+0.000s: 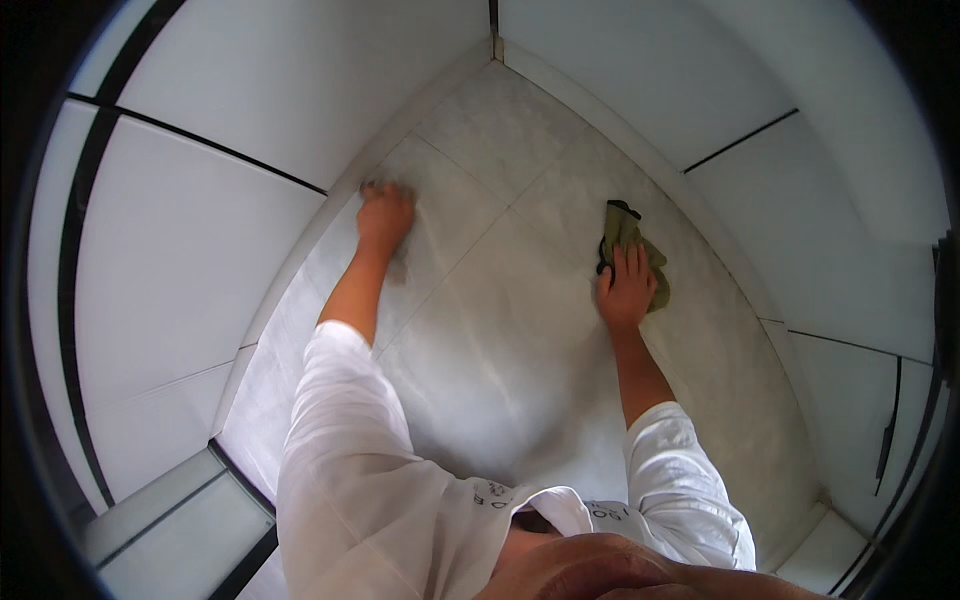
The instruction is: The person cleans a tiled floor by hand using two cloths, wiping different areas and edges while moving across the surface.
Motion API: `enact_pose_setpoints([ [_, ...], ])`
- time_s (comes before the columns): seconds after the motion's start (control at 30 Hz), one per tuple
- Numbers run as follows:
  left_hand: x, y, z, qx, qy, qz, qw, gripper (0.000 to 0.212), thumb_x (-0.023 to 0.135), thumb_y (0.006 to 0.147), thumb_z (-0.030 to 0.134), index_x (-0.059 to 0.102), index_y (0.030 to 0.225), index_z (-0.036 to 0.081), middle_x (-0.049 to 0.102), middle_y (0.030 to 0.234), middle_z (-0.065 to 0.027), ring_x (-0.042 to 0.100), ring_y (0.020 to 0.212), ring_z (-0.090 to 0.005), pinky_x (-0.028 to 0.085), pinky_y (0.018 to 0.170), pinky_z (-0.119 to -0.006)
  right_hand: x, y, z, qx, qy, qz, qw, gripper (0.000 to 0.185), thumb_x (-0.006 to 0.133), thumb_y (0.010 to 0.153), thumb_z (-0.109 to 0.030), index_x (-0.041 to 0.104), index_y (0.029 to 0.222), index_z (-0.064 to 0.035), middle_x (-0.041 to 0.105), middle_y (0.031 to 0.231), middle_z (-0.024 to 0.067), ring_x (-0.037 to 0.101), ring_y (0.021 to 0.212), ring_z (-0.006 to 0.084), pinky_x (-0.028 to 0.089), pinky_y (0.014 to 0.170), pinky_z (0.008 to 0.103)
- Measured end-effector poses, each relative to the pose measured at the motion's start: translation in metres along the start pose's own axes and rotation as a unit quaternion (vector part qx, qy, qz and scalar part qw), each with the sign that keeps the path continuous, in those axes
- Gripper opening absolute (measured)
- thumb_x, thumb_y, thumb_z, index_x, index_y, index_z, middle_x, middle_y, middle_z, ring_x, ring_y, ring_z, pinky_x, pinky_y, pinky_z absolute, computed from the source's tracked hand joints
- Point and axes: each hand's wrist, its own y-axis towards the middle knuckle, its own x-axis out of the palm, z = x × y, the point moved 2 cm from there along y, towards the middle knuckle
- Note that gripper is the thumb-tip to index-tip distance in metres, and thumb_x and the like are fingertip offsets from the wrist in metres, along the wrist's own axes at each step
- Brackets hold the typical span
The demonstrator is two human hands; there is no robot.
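Note:
My left hand is low over the tiled floor, close to the baseboard on the left. Its fingers are curled and blurred, and a small dark thing shows at the fingertips; whether the hand grips it cannot be told. On the right, my right hand lies on an olive-green cloth with black edging, pressing it against the floor with the fingers stretched forward. The cloth is crumpled and sticks out past the fingertips and to the right of the hand.
White cabinet fronts with black trim stand along the left, and more white panels along the right. Pale baseboards run below them and meet at a far corner. A low glass-like panel with a black edge is at the lower left.

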Motion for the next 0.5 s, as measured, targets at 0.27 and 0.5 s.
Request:
enact_pose_setpoints([
  [0.27, -0.048, -0.063, -0.094, 0.036, 0.214, -0.19, 0.958, 0.021, 0.049, 0.078, 0.022, 0.052, 0.09, 0.005, 0.062, 0.085, -0.0147, 0.06, 0.079, -0.0302, 0.048, 0.064, -0.042, 0.001, 0.002, 0.006, 0.024, -0.012, -0.028, 0.999, 0.041, 0.043, 0.081, -0.026, 0.046, 0.119, -0.0117, 0.038, 0.131, 0.0072, 0.029, 0.124, 0.0246, 0.025, 0.093, 0.0457],
  [0.5, -0.04, 0.056, 0.051, 0.122, -0.038, 0.12, 0.984, 0.022, 0.055, 0.076, 0.022, 0.048, 0.095, 0.013, 0.058, 0.088, -0.0124, 0.058, 0.074, -0.0318, 0.048, 0.059, -0.041, 0.002, 0.0, 0.003, 0.003, 0.002, -0.017, 1.0, 0.04, 0.042, 0.08, -0.025, 0.048, 0.116, -0.0098, 0.038, 0.13, 0.0084, 0.029, 0.124, 0.0263, 0.025, 0.093, 0.0459],
])
